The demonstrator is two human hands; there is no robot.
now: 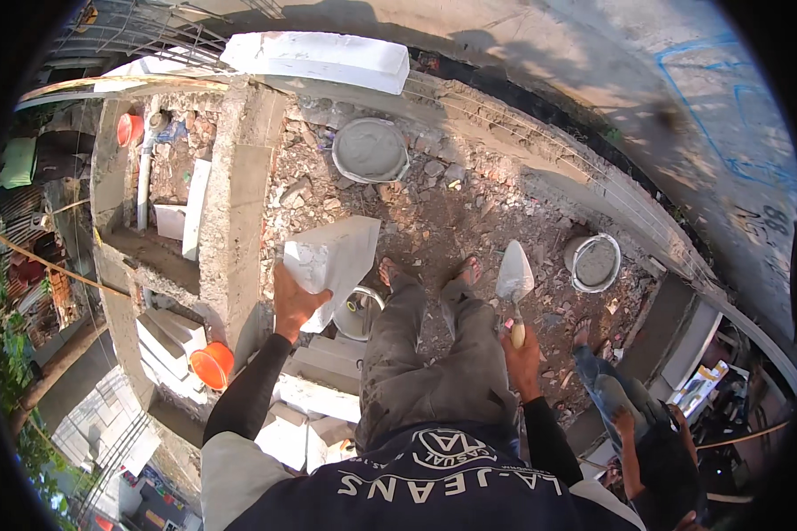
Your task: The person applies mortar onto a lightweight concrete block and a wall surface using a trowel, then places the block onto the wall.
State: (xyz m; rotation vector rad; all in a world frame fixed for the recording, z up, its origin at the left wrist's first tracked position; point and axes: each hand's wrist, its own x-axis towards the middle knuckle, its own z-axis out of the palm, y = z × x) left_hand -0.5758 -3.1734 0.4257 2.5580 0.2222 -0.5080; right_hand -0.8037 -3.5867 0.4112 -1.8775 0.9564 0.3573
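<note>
My left hand grips a white lightweight block, lifted left of my legs. Behind it, partly hidden, a round metal object with a dark middle sits low beside my left leg. My right hand is closed on the wooden handle of a trowel, whose pale blade points forward. A bucket of grey mortar stands on the rubble ahead of me, and another mortar bucket stands to the right of the trowel.
A low concrete wall runs along the left, with red buckets and stacked blocks beside it. A long white block lies atop the far wall. Broken rubble covers the ground. A co-worker is at lower right.
</note>
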